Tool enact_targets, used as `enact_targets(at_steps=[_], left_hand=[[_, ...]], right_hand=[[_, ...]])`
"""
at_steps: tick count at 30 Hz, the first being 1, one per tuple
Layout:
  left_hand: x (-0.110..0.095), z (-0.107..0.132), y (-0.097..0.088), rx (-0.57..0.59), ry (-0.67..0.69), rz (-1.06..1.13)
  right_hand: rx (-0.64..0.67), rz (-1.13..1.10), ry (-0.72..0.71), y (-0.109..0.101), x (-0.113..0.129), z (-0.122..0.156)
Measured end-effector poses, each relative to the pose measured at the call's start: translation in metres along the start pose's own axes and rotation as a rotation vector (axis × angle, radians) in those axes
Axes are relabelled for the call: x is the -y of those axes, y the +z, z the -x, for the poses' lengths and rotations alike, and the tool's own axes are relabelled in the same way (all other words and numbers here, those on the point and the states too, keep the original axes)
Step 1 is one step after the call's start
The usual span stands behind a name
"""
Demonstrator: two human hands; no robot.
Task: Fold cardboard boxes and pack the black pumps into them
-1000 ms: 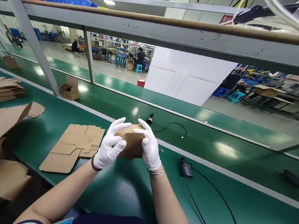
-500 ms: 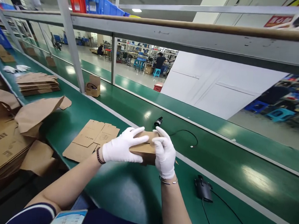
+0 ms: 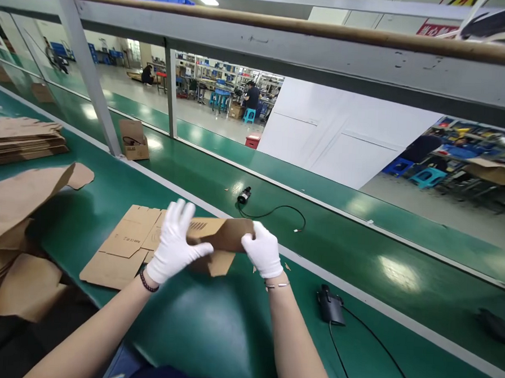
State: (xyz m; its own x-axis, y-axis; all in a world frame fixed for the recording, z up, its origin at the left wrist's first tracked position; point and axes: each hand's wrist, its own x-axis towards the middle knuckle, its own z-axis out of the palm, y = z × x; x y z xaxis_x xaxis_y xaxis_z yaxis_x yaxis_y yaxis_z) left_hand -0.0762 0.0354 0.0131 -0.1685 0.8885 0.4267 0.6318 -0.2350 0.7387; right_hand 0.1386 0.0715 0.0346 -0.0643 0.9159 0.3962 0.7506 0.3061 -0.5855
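Observation:
A small brown cardboard box (image 3: 220, 232) is held over the green worktop, tilted, with flaps standing open. My right hand (image 3: 266, 252), in a white glove, pinches a raised flap at the box's right end between thumb and fingers. At the box's left end is my gloved left hand (image 3: 174, 246), thumb and fingers spread apart. Its thumb lies against or just in front of the box; contact is unclear. Behind my left hand a flattened carton (image 3: 125, 236) lies on the worktop. The inside of the box is mostly hidden.
Beyond the box lies a small black cylindrical device (image 3: 244, 195) with a cable. A black corded unit (image 3: 330, 306) sits at right. An open carton (image 3: 133, 143) stands by a metal post. Stacked flat cardboard (image 3: 22, 143) and brown paper (image 3: 27, 194) occupy the left. A shelf beam (image 3: 260, 43) crosses above.
The box has turned and its flaps have swung open. My left hand has released its hold and spread its fingers; my right hand now grips a flap. The view has shifted right.

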Motion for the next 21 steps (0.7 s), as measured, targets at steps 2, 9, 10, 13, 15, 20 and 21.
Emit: enact_targets(at_steps=[2, 9, 10, 13, 15, 20, 21], left_hand=[[0.0, 0.001, 0.006, 0.243, 0.055, -0.169], [0.029, -0.001, 0.018, 0.108, -0.083, -0.381], [0.031, -0.001, 0.016, 0.079, -0.074, -0.374], [0.026, 0.003, 0.009, -0.032, -0.027, -0.306], [0.018, 0.01, 0.004, -0.104, 0.011, -0.255], [0.007, 0.043, -0.006, -0.046, 0.233, -0.15], [0.007, 0.049, -0.007, -0.002, 0.271, -0.131]], right_hand=[[0.1, 0.086, -0.138, -0.007, 0.006, -0.004], [0.583, 0.146, 0.135, 0.012, -0.032, -0.091], [0.549, 0.18, 0.22, 0.027, -0.036, -0.109], [0.486, 0.199, 0.313, 0.084, -0.036, -0.156], [0.458, 0.169, 0.334, 0.119, -0.031, -0.177], [0.312, -0.002, 0.379, 0.155, -0.04, -0.194], [0.27, -0.05, 0.395, 0.153, -0.046, -0.194]])
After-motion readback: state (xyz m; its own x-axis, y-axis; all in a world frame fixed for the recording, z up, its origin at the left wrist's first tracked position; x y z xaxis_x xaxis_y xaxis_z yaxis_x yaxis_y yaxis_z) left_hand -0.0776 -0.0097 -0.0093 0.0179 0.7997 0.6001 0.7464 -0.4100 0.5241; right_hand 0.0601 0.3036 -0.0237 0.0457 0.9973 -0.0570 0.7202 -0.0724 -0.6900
